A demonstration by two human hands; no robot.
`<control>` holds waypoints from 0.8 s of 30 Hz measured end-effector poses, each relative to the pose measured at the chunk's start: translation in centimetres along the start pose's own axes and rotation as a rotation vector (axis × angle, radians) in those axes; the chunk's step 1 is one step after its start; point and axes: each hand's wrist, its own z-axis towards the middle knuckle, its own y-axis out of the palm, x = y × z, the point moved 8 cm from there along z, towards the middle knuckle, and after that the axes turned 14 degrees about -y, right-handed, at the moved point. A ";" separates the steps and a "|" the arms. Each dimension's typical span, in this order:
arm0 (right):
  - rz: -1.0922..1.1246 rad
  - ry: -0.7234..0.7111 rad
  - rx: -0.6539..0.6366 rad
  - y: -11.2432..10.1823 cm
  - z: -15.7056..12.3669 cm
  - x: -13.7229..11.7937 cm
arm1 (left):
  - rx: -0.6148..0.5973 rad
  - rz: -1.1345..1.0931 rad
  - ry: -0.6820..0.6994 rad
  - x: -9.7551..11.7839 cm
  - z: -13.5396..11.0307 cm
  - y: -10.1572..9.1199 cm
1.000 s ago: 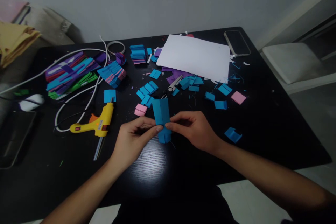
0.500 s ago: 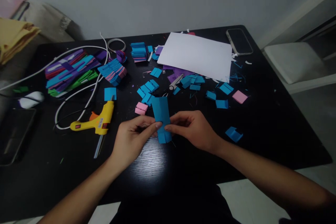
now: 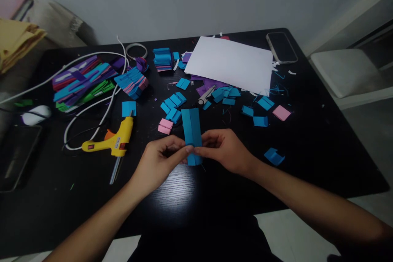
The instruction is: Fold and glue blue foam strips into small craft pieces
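- In the head view, the left hand (image 3: 164, 161) is pinching a creased blue paper strip (image 3: 191, 127), its thumb lying across the lower part and its fingers mostly hiding behind.
- The right hand (image 3: 225, 151) is gripping the same strip from the other edge, so both hands are clamping it – the thumb tips nearly meeting over the paper.
- The strip is standing lengthwise between the hands, near the middle of the black bench (image 3: 245, 188), its longer part pointing toward the wall; a fold line is running down it.
- Just beyond the strip, folded blue paper pieces (image 3: 173, 104) are lying in a cluster, with a pink paper piece (image 3: 165, 126) resting beside them.
- Scissors (image 3: 206, 96) are lying farther back, near a white paper sheet (image 3: 230, 63) that is covering some purple paper.
- Left of the hands, a yellow glue gun (image 3: 116, 139) is resting on its side, its nozzle overlapping a blue paper square (image 3: 127, 108) and a glue stick (image 3: 115, 170) poking from its rear.
- Well to the right, a bent blue paper piece (image 3: 274, 156) is sitting alone – a smartphone (image 3: 281, 47) is lying at the far corner.
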 end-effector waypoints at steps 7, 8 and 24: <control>0.027 0.006 0.033 -0.3 0.0 0.1 | -0.146 0.137 0.014 -0.6 -0.2 0.7; 0.016 0.003 0.039 -0.4 0.0 0.0 | -0.159 0.159 0.017 -0.6 -0.2 0.8; -0.008 0.011 -0.032 -0.3 0.1 -0.8 | -0.200 0.059 -0.013 -0.1 -0.3 1.0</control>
